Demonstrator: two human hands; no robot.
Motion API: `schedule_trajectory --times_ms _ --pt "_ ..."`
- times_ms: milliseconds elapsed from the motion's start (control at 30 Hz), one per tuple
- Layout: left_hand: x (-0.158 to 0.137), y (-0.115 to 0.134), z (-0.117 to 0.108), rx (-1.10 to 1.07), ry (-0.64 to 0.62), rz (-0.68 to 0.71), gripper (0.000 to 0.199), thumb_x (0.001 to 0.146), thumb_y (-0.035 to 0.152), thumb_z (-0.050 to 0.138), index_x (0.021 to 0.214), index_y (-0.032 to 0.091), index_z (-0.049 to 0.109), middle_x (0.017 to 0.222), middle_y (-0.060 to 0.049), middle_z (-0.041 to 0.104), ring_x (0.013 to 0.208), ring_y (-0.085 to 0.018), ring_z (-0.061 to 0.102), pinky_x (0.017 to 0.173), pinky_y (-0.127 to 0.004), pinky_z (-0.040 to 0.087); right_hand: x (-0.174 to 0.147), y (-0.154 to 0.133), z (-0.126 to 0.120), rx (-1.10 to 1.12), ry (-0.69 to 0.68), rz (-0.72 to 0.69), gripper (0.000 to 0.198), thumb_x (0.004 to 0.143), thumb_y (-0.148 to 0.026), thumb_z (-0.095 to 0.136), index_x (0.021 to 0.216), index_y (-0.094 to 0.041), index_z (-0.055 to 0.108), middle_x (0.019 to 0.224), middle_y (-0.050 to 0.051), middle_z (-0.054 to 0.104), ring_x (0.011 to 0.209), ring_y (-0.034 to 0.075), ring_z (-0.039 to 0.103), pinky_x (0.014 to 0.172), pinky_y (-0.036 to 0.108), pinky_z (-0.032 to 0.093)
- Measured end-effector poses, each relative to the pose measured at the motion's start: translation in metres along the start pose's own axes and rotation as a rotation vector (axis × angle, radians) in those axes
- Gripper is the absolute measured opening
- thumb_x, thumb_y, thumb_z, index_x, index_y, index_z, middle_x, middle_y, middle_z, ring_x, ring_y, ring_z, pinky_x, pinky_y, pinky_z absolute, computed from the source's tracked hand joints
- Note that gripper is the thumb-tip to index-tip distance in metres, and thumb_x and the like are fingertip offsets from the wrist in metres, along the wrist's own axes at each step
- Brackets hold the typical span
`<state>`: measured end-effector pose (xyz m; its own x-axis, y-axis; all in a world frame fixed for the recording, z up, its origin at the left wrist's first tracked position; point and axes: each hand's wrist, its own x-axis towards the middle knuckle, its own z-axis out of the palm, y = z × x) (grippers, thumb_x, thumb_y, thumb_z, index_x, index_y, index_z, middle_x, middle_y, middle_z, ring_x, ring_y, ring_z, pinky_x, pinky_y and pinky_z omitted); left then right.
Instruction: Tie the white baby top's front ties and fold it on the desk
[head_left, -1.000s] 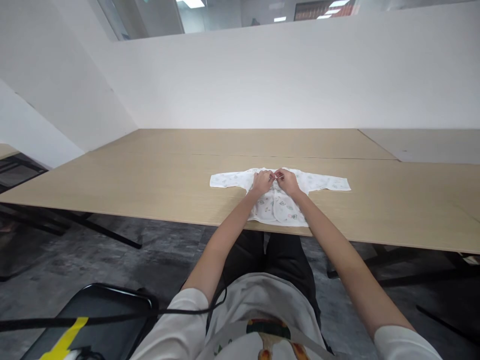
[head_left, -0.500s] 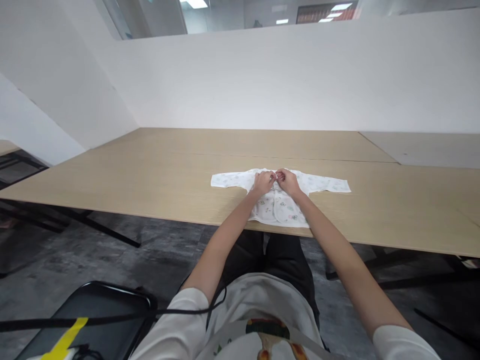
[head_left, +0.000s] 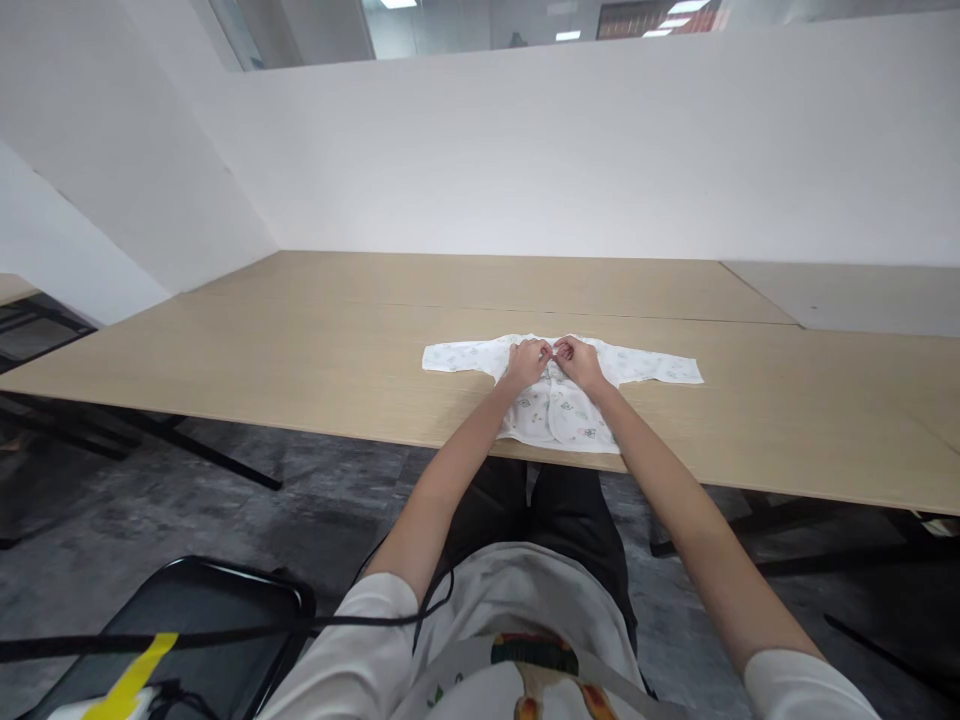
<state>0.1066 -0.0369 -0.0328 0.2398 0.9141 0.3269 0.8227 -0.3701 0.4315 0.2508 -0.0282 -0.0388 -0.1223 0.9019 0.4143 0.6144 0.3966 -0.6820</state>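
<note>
A small white baby shirt with a scattered print lies flat at the table's near edge, its long sleeves spread to both sides. My left hand pinches the cloth near the neckline, at the middle of the front. Just beside it, my right hand is closed on the same upper front opening, fingertips almost meeting those of the left. The hands cover part of the collar and chest. What exactly lies between the fingertips is too small to make out.
The wooden table runs up to a white wall. A black chair stands at lower left, with a black cable crossing over it toward my body. Yellow tape is wrapped on the cable.
Both hands stay at the shirt's neckline, with only slight finger movement. The whole view has shifted very slightly. The shirt lies as before.
</note>
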Motion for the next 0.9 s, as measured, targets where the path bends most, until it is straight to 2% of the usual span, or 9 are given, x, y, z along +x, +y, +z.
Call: schedule_trajectory --times_ms 100,300,400,533,700,800,900 --pt "0.000 0.001 -0.001 0.009 0.003 -0.009 0.025 0.091 0.028 0.041 0.094 0.022 0.065 0.105 -0.006 0.066 0.107 -0.021 0.054 0.095 -0.037 0.035 0.000 0.000 0.000 0.003 0.007 0.026 0.017 0.068 -0.016 0.054 0.083 -0.018 0.060 0.064 -0.001 0.063 0.063 0.015 0.058 0.070 0.027 0.047" --pt "0.000 0.003 -0.002 -0.002 0.003 0.029 0.027 0.093 0.032 0.041 0.094 0.021 0.065 0.106 -0.006 0.065 0.106 -0.020 0.054 0.095 -0.036 0.034 0.001 -0.001 -0.001 0.059 0.064 0.191 0.018 0.064 -0.017 0.055 0.082 -0.018 0.061 0.063 0.000 0.065 0.065 0.017 0.061 0.069 0.028 0.048" --pt "0.000 0.001 -0.001 -0.020 0.005 0.057 0.028 0.094 0.034 0.039 0.094 0.022 0.064 0.105 -0.005 0.066 0.104 -0.019 0.055 0.094 -0.035 0.034 0.001 -0.002 -0.002 0.154 0.054 0.258 0.022 0.063 -0.018 0.056 0.084 -0.017 0.064 0.058 0.000 0.064 0.057 0.016 0.058 0.060 0.027 0.048" --pt "0.000 -0.001 0.000 -0.016 -0.010 0.085 0.029 0.093 0.036 0.040 0.093 0.022 0.065 0.105 -0.005 0.067 0.104 -0.020 0.055 0.095 -0.035 0.034 0.001 -0.005 -0.004 0.299 0.016 0.352 0.030 0.064 -0.021 0.060 0.093 -0.016 0.065 0.048 -0.004 0.057 0.043 0.012 0.049 0.046 0.022 0.042" --pt "-0.001 0.001 -0.006 -0.011 0.000 0.078 0.028 0.092 0.036 0.042 0.096 0.023 0.066 0.107 -0.005 0.067 0.105 -0.020 0.055 0.094 -0.034 0.036 0.001 -0.009 -0.005 0.429 0.028 0.446 0.032 0.067 -0.024 0.065 0.098 -0.017 0.061 0.049 -0.006 0.056 0.034 0.007 0.037 0.034 0.017 0.028" --pt "-0.003 0.004 -0.010 -0.003 0.019 0.054 0.029 0.091 0.036 0.043 0.094 0.022 0.068 0.099 -0.004 0.070 0.097 -0.019 0.058 0.092 -0.034 0.037 0.003 -0.012 -0.011 0.500 0.074 0.487 0.025 0.068 -0.018 0.063 0.093 -0.017 0.059 0.061 -0.001 0.063 0.039 0.007 0.044 0.034 0.016 0.031" --pt "-0.007 0.006 -0.015 0.027 -0.025 0.025 0.035 0.089 0.040 0.044 0.080 0.019 0.071 0.085 -0.005 0.071 0.085 -0.019 0.060 0.091 -0.035 0.038 0.003 -0.017 -0.021 0.485 0.082 0.485 0.020 0.070 -0.016 0.062 0.089 -0.016 0.059 0.072 0.005 0.068 0.046 0.009 0.052 0.037 0.017 0.036"
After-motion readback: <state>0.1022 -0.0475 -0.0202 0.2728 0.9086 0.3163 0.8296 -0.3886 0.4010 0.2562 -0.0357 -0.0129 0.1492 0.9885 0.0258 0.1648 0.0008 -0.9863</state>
